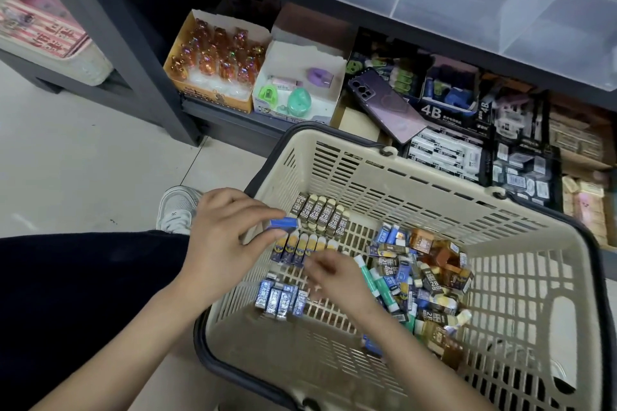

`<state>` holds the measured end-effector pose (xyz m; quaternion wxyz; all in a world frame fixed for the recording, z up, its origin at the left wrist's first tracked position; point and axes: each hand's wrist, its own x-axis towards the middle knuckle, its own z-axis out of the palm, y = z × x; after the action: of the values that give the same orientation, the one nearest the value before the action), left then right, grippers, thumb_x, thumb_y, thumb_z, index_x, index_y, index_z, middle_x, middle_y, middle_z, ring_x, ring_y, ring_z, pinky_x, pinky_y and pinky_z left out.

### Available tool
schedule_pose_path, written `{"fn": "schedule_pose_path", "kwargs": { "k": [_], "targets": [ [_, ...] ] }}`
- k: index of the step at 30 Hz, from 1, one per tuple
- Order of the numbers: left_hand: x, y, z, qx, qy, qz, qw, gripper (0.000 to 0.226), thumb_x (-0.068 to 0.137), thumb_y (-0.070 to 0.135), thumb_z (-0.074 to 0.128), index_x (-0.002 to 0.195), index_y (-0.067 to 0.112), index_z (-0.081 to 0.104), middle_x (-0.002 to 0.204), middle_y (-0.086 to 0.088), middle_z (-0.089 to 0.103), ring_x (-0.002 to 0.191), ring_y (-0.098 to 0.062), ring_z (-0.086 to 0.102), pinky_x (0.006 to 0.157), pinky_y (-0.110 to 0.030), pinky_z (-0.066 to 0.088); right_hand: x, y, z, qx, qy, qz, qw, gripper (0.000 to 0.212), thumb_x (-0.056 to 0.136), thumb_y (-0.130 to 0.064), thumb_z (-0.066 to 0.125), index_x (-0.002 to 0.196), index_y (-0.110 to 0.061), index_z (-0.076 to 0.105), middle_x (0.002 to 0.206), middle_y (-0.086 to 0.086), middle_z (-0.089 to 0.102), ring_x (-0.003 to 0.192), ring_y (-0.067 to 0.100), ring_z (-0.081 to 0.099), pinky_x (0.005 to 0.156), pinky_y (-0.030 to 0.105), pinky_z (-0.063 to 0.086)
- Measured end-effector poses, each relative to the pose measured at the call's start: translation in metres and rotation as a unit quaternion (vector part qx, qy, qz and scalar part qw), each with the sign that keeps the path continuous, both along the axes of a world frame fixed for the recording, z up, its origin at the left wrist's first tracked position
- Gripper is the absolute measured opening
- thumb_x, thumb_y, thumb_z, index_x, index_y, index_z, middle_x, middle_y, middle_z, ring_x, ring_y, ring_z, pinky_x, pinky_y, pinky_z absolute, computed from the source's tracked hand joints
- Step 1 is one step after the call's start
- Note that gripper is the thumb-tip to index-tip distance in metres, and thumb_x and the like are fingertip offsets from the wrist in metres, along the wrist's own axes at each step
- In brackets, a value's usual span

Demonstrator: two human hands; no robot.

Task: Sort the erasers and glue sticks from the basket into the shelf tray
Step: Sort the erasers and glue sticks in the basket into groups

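Note:
A beige plastic basket [500, 217] stands on the floor before the shelf. Inside it, erasers lie in neat rows: brown 2B erasers [320, 215], yellow-and-navy erasers [300, 248] and blue-and-silver erasers [278, 299]. A loose heap of mixed erasers [430, 270] and green glue sticks [377, 280] fills the right side. My left hand [227, 233] pinches a blue eraser [283, 223] over the basket's left rim. My right hand [337, 277] hovers blurred over the rows, fingers curled; whether it holds anything is unclear. A clear divided shelf tray [467, 3] sits at the top.
The low shelf holds an orange figurine box [213, 57], a white box of sharpeners [300, 83], a purple phone [384, 103] and black boxes of 4B erasers [447, 150]. My shoe [177, 210] and dark-clad leg [83, 294] lie left of the basket, on pale floor tiles.

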<state>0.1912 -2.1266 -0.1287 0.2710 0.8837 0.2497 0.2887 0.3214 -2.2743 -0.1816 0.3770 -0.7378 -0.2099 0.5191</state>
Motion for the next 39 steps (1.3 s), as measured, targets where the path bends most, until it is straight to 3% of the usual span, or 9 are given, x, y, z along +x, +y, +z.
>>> {"fn": "schedule_pose_path", "kwargs": {
  "k": [2, 5, 11, 15, 19, 26, 30, 34, 39],
  "targets": [
    [0.001, 0.000, 0.002, -0.004, -0.001, -0.012, 1.000, 0.039, 0.082, 0.054, 0.057, 0.091, 0.021, 0.075, 0.085, 0.029, 0.052, 0.085, -0.003, 0.048, 0.084, -0.030, 0.034, 0.006, 0.009, 0.033, 0.090, 0.125, -0.086, 0.984, 0.021, 0.090, -0.022, 0.058, 0.110, -0.015, 0.065, 0.092, 0.005, 0.068, 0.079, 0.018, 0.066, 0.074, 0.032, 0.058],
    [0.003, -0.001, 0.004, -0.001, 0.000, -0.036, 0.999, 0.038, 0.079, 0.054, 0.059, 0.089, 0.021, 0.074, 0.085, 0.040, 0.042, 0.085, 0.005, 0.042, 0.089, -0.024, 0.029, 0.010, 0.021, 0.063, 0.149, 0.168, -0.074, 0.972, 0.030, 0.083, -0.017, 0.064, 0.112, -0.011, 0.065, 0.093, -0.002, 0.071, 0.077, 0.018, 0.067, 0.080, 0.035, 0.057],
    [0.000, -0.002, 0.007, 0.046, 0.048, -0.014, 0.998, 0.048, 0.082, 0.061, 0.053, 0.102, 0.022, 0.072, 0.108, 0.010, 0.063, 0.103, -0.016, 0.050, 0.093, -0.037, 0.029, 0.021, 0.008, 0.046, 0.108, 0.097, -0.079, 0.986, 0.011, 0.085, 0.001, 0.063, 0.089, -0.009, 0.065, 0.069, -0.003, 0.067, 0.062, 0.013, 0.060, 0.061, 0.022, 0.052],
    [0.001, -0.003, 0.009, 0.045, 0.107, 0.034, 0.993, 0.056, 0.087, 0.056, 0.045, 0.120, 0.014, 0.062, 0.121, -0.002, 0.059, 0.112, -0.022, 0.047, 0.097, -0.034, 0.027, 0.026, -0.020, -0.004, -0.052, -0.069, 0.110, 0.990, 0.011, 0.085, -0.006, 0.067, 0.091, -0.015, 0.068, 0.091, -0.003, 0.068, 0.081, 0.009, 0.062, 0.083, 0.026, 0.053],
    [0.000, -0.003, 0.008, 0.016, 0.110, 0.040, 0.993, 0.061, 0.087, 0.049, 0.048, 0.131, 0.008, 0.051, 0.128, -0.009, 0.053, 0.119, -0.024, 0.043, 0.102, -0.034, 0.026, 0.009, -0.025, -0.048, -0.091, -0.065, 0.179, 0.977, 0.023, 0.087, 0.000, 0.063, 0.110, -0.002, 0.067, 0.110, 0.011, 0.067, 0.090, 0.011, 0.061, 0.075, 0.008, 0.048],
    [0.000, -0.002, 0.003, -0.016, 0.135, 0.033, 0.990, 0.065, 0.088, 0.048, 0.045, 0.137, 0.005, 0.046, 0.136, -0.010, 0.047, 0.125, -0.023, 0.039, 0.105, -0.035, 0.027, -0.009, -0.015, -0.063, -0.090, -0.081, 0.131, 0.984, 0.043, 0.086, 0.013, 0.051, 0.127, 0.000, 0.055, 0.092, -0.003, 0.056, 0.092, 0.017, 0.055, 0.087, 0.031, 0.053],
    [0.002, -0.001, 0.004, 0.062, 0.123, 0.021, 0.990, 0.056, 0.089, 0.041, 0.048, 0.132, 0.005, 0.051, 0.130, -0.015, 0.050, 0.120, -0.029, 0.043, 0.103, -0.035, 0.027, 0.017, -0.028, -0.043, -0.072, -0.152, 0.100, 0.981, 0.027, 0.089, 0.000, 0.058, 0.115, -0.007, 0.065, 0.110, 0.003, 0.065, 0.098, 0.016, 0.060, 0.093, 0.028, 0.049],
    [0.006, -0.004, 0.007, 0.144, 0.119, 0.004, 0.982, 0.043, 0.087, 0.033, 0.052, 0.120, 0.007, 0.061, 0.123, -0.017, 0.056, 0.115, -0.035, 0.049, 0.096, -0.046, 0.034, 0.070, -0.055, -0.038, -0.024, -0.475, 0.091, 0.875, 0.035, 0.076, -0.017, 0.077, 0.110, -0.012, 0.069, 0.110, 0.004, 0.066, 0.104, 0.026, 0.060, 0.094, 0.043, 0.048],
    [0.008, -0.003, 0.004, 0.144, 0.138, -0.015, 0.980, 0.042, 0.084, 0.034, 0.053, 0.116, 0.008, 0.064, 0.119, -0.016, 0.058, 0.113, -0.036, 0.051, 0.094, -0.048, 0.039, 0.107, -0.057, -0.052, -0.152, -0.463, 0.349, 0.801, 0.071, 0.086, -0.046, 0.061, 0.146, -0.030, 0.028, 0.155, 0.000, 0.023, 0.143, 0.027, 0.016, 0.116, 0.044, 0.012]
  ]
}}
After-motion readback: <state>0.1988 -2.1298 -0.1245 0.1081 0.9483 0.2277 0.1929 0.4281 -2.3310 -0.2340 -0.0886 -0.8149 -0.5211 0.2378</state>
